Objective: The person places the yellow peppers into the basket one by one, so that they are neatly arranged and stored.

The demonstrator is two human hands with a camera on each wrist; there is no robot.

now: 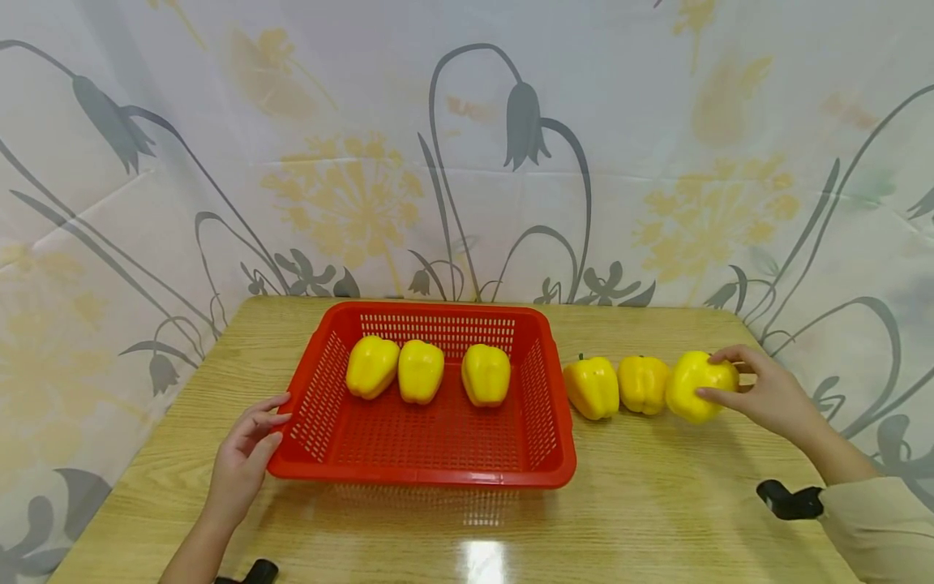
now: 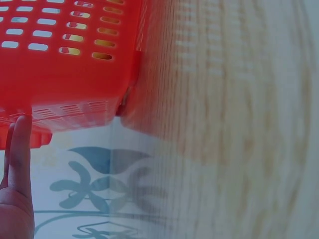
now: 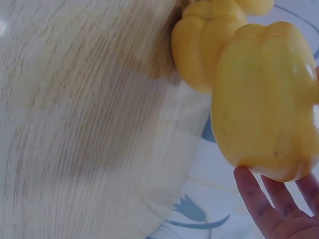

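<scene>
My right hand [image 1: 777, 397] holds a yellow bell pepper [image 1: 693, 389] between thumb and fingers, at the right of the table. In the right wrist view, fingertips press the end of this pepper [image 3: 266, 104]. Left of it, two yellow bell peppers [image 1: 644, 384] [image 1: 593, 388] sit on the table beside the red plastic basket [image 1: 430, 477]. Inside the basket lie three more yellow peppers [image 1: 372, 367] [image 1: 420, 371] [image 1: 486, 375] toward its back. At the basket's left rim, my left hand [image 1: 244, 458] touches the edge; the left wrist view shows straight fingers [image 2: 20, 154] against it.
The wooden table [image 1: 642, 503] ends at a flower-printed cloth [image 1: 620, 203] that hangs behind and on both sides. A black strap-like device [image 1: 790, 500] is at my right wrist, another [image 1: 259, 572] near the left.
</scene>
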